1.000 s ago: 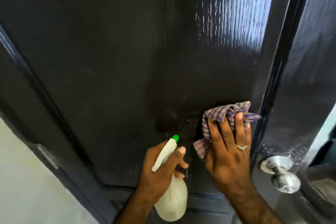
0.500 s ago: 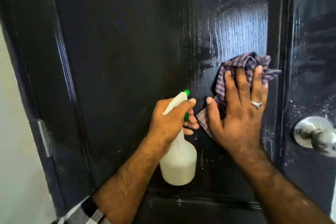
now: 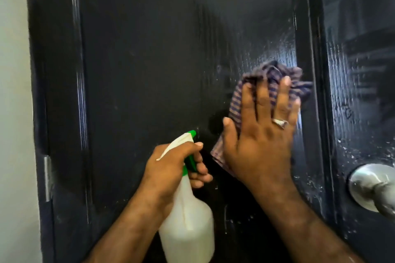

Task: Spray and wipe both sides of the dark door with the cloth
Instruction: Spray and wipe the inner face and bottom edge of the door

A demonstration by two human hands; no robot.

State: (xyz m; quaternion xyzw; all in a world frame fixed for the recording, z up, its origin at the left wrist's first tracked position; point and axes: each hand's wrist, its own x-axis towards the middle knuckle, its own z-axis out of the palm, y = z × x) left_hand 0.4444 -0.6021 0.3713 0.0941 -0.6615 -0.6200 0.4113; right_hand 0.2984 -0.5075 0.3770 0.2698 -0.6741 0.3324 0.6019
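The dark door point(image 3: 149, 60) fills the view, its glossy panel wet and streaked near the right side. My right hand point(image 3: 260, 134) presses a purple striped cloth point(image 3: 275, 77) flat against the panel with straight, spread fingers, a ring on one finger. Just left of it, my left hand point(image 3: 171, 166) grips the neck of a white spray bottle point(image 3: 188, 226) with a green nozzle, one finger on the trigger, the nozzle pointing at the door.
A round silver door knob point(image 3: 374, 188) sticks out at the lower right, with white spray droplets around it. A metal hinge point(image 3: 48, 177) sits on the door's left edge beside a pale wall point(image 3: 12, 92).
My right hand slid the cloth up the panel from low beside the knob, staying near its right edge. My left hand followed upward with the bottle. The view straightened and moved closer.
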